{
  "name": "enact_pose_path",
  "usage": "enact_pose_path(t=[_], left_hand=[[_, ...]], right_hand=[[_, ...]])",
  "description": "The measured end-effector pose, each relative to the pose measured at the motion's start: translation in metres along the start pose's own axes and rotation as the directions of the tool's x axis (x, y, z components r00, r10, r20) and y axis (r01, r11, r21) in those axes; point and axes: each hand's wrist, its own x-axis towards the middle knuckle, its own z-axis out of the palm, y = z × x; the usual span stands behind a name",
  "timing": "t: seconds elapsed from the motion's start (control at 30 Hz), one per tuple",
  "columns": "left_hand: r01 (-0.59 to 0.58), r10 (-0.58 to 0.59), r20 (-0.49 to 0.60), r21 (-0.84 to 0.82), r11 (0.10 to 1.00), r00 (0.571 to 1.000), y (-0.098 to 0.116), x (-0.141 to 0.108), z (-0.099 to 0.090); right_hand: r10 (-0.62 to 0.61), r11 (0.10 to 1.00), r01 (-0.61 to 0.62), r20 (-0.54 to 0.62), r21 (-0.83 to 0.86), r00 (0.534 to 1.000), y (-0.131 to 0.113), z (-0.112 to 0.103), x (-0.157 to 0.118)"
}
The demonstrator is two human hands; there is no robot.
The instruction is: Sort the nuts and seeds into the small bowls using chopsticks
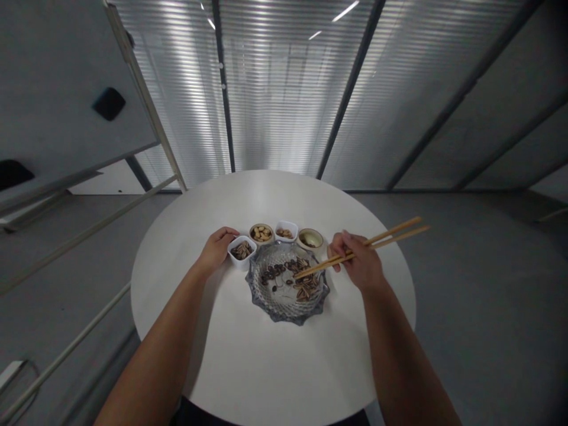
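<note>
Over scalloped glass bowl (258, 300), wooden chopsticks (326, 264) — slender

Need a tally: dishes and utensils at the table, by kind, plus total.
Small white square dishes: 2
Small round tan-rimmed bowls: 2
Large clear scalloped glass dish: 1
Light wooden chopsticks: 2
Total: 7

Pale daylight filters through the blinds (284, 106) at the far side, leaving the room dim and gray. White streaks glare near their top; soft shadow falls beside the left arm (166, 337) on the table (284, 367). Wide-angle distortion bends the edges, the far right corner darkens, and small details look soft.
</note>
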Motion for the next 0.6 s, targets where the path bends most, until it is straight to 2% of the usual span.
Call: enact_pose_path(t=[0.17,0.27,0.37,0.47,0.6], left_hand=[[0.0,0.0,0.008,-0.004,1.0,1.0,0.0,0.001,-0.001],[-0.004,0.004,0.006,-0.01,1.0,1.0,0.0,0.002,-0.002],[-0.006,0.006,-0.002,-0.007,1.0,1.0,-0.001,0.002,-0.002],[0.011,-0.011,-0.002,-0.008,1.0,1.0,-0.002,0.003,-0.003],[0.007,-0.007,0.006,-0.012,1.0,1.0,-0.004,0.005,-0.002]], right_hand=[[-0.018,0.999,0.018,-0.005,-0.029,1.0,0.001,-0.006,-0.001],[-0.053,0.998,0.053,-0.029,0.019,0.998,-0.003,-0.011,-0.003],[-0.05,0.996,0.05,-0.003,0.077,0.999,-0.006,-0.017,-0.006],[0.036,0.998,-0.039,0.054,0.042,0.998,-0.006,-0.021,-0.008],[0.199,0.972,-0.181,0.113,-0.153,0.973,-0.002,-0.018,-0.006]])
